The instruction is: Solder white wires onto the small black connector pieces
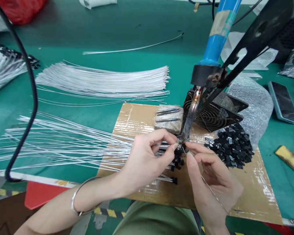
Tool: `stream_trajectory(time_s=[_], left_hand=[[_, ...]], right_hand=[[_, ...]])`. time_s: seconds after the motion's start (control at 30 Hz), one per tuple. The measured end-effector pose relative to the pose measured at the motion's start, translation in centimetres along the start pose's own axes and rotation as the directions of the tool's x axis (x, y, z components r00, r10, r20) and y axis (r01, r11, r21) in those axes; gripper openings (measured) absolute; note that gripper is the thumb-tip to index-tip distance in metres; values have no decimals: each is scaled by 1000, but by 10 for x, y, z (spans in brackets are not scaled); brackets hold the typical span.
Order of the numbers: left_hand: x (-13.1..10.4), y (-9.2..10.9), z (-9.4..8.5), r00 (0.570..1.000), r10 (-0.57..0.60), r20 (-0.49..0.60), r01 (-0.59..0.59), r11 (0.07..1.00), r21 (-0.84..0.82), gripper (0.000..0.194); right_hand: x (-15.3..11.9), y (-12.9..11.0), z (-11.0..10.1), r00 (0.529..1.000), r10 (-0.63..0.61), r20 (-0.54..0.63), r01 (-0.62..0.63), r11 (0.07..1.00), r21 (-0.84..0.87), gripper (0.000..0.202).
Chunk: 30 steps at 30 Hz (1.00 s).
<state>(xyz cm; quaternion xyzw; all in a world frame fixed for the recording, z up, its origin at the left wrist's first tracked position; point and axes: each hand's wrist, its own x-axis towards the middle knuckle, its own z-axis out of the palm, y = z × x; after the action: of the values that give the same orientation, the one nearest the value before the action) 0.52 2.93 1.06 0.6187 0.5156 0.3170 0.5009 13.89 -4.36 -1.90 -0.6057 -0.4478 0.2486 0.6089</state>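
Two hands, close together under a soldering iron [205, 70]. Right hand [214, 181]: thumb and fingers clamped on a thin silver wire [212, 191], its end poking in toward the iron's tip. Left hand [145, 160]: fingertips pinched on a small dark piece [183, 146] right by that tip; too small to make out exactly. Main risk, I'd say: burned fingers, as one slip reaches the metal if it's hot. Pushing too much wire could leave a blob. Loose white wires [120, 148] run beneath the left hand onto the cardboard [254, 199]; a dragging wrist might tangle them. Heap of black pieces [231, 147], right side: a knock could scatter it. Behind, a fan [212, 116]; bumping it might jog the iron. Farther, on the table [147, 60], a white bundle [105, 78] could splay if nudged.
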Motion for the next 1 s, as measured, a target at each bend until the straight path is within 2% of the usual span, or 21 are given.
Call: stream_trajectory(time_s=[0.6,0.83,0.9,1.0], left_hand=[[2,1,1,999,-47,23,47,999,-14,9],[3,-2,0,998,-4,55,4,1000,-1,12],[3,-8,-3,998,5,61,-9,998,66,13],[1,-18,-11,995,80,62,-92,973,213,15]], right_hand=[[-1,3,-1,1000,4,8,-4,1000,-2,15],[-3,7,-4,999,24,34,-25,999,47,15],[-1,6,-7,999,46,7,-47,998,47,15],[1,7,-20,991,66,-118,-64,998,24,15]])
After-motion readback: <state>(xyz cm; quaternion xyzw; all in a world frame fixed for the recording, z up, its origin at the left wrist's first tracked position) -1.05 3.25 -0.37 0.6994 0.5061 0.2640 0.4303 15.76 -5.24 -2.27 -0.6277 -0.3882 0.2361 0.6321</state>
